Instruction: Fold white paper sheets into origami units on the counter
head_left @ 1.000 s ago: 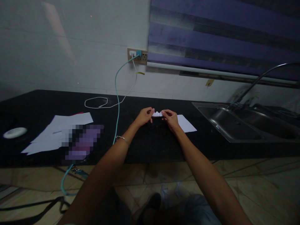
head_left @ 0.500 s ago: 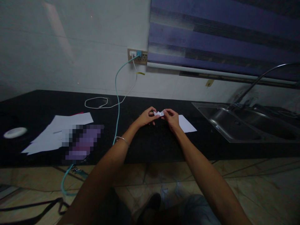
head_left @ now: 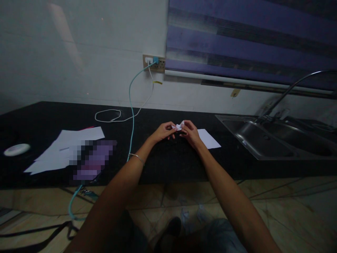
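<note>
A small folded piece of white paper (head_left: 179,126) is pinched between my two hands above the black countertop (head_left: 171,165). My left hand (head_left: 163,132) grips its left end between thumb and fingers. On the other side, my right hand (head_left: 191,133) pinches the right end, where a pointed fold sticks up. The fingers cover parts of the folded paper. Just right of my right hand, a flat white sheet of paper (head_left: 209,139) lies on the counter.
Loose white sheets (head_left: 56,147) lie at the left, beside a blurred-out purple object (head_left: 96,160) and a white round object (head_left: 17,149). A teal cable (head_left: 131,98) runs from the wall outlet (head_left: 155,63) across the counter. A steel sink (head_left: 258,140) occupies the right.
The folded paper has shifted slightly left and tilted, its right point now higher. My right hand has moved a little left, closer to my left hand.
</note>
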{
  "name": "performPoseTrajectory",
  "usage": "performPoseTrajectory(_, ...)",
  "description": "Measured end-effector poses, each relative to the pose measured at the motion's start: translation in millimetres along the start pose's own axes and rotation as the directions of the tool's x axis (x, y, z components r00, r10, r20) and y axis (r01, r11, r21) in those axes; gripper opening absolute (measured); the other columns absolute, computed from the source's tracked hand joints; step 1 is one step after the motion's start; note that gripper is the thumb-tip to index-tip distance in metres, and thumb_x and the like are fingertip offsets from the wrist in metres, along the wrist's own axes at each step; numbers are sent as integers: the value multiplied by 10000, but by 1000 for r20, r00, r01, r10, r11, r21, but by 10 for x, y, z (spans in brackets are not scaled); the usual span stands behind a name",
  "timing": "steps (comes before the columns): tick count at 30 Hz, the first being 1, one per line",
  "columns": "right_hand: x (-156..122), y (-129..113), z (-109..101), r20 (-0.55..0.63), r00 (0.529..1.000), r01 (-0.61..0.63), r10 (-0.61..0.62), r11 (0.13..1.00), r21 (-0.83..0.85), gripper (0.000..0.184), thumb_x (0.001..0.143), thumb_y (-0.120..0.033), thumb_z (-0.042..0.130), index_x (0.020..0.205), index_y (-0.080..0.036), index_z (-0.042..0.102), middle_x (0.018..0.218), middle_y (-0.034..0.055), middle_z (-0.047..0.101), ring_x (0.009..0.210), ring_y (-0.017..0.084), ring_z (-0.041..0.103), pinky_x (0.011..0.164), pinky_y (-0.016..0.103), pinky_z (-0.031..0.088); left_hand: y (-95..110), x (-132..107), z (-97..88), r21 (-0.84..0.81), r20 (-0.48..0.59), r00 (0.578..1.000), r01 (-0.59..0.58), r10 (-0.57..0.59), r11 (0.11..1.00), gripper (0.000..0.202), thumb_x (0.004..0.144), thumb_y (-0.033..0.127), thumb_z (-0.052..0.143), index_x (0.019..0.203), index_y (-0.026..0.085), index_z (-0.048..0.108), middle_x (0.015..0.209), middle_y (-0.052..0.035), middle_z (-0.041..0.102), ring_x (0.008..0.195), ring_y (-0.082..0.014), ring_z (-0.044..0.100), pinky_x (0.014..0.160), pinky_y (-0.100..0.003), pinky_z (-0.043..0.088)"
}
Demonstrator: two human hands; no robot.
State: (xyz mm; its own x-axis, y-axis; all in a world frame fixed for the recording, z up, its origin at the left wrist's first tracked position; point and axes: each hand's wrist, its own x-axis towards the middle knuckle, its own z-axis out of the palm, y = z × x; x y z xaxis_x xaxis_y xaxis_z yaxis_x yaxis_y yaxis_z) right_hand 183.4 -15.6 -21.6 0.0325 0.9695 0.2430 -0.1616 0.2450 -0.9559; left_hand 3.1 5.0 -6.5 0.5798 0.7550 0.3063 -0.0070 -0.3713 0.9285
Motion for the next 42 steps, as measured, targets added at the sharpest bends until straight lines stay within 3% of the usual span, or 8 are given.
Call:
performPoseTrajectory(5, -77, -127, 26, 64, 998, 27, -21, 995, -94, 518, 654, -374, 741, 1141, -353, 567, 1170, 34, 580, 922, 213, 614, 604, 296, 554, 33, -5, -6, 27, -33, 999, 29, -28, 999, 254, 816, 403, 611, 833, 163, 530, 683, -40, 623, 540, -109, 586, 429, -206, 377)
performPoseTrajectory(9, -120, -203, 1, 92, 995, 53, -38, 984, -172, 594, 648, -349, 741, 1211, -359, 550, 1211, 44, 565, 921, 223, 614, 655, 347, 564, -28, -2, -32, 37, -13, 999, 45, -44, 998, 248, 823, 404, 598, 854, 170, 518, 687, -32, 612, 534, -101, 564, 435, -198, 363)
performPoseTrajectory(15, -147, -242, -51, 140, 986, 122, -93, 968, -219, 437, 652, -404, 735, 1049, -279, 604, 1158, 32, 594, 850, 199, 626, 628, 327, 566, -95, -23, -78, 76, 47, 999, 21, -25, 997, 293, 806, 422, 606, 910, 159, 528, 685, -6, 591, 539, -93, 532, 474, -190, 359)
performPoseTrajectory(22, -156, -199, -40, 229, 972, 115, -50, 954, -278, 330, 649, -427, 745, 879, -235, 606, 997, 25, 647, 796, 187, 625, 570, 298, 553, -114, -22, -69, 79, 81, 996, -43, 37, 996, 294, 802, 422, 606, 869, 144, 538, 736, -15, 589, 640, -109, 558, 559, -200, 396)
performPoseTrajectory(24, -154, -197, -42, 245, 967, 141, -61, 936, -323, 346, 638, -431, 756, 898, -240, 630, 955, 28, 655, 791, 196, 629, 596, 317, 553, -134, -15, -86, 93, 78, 997, -37, 30, 995, 301, 801, 427, 605, 879, 144, 538, 723, -13, 588, 622, -106, 546, 540, -193, 377)
performPoseTrajectory(30, -138, -222, -76, 262, 920, 379, -291, 832, -406, 271, 622, -409, 781, 816, -235, 705, 1016, 54, 626, 955, 218, 604, 835, 388, 514, -127, -22, -120, 81, 78, 996, -51, 45, 995, 309, 800, 410, 607, 942, 142, 551, 753, -21, 598, 644, -110, 556, 564, -200, 388)
performPoseTrajectory(36, -150, -218, -138, 280, 907, 417, -314, 763, -494, 219, 636, -409, 777, 760, -238, 718, 1057, 53, 598, 976, 220, 593, 854, 389, 493, -116, -16, -117, 80, 73, 997, -42, 36, 996, 296, 779, 399, 625, 892, 127, 593, 768, -33, 609, 684, -121, 565, 615, -226, 411)
performPoseTrajectory(42, -155, -173, -138, 335, 889, 450, -311, 725, -521, 245, 640, -397, 783, 832, -261, 714, 1089, 57, 593, 1055, 242, 554, 868, 415, 474, -115, -9, -115, 109, 52, 999, -18, 12, 994, 299, 761, 415, 642, 830, 126, 602, 697, -8, 585, 613, -101, 528, 561, -207, 376)
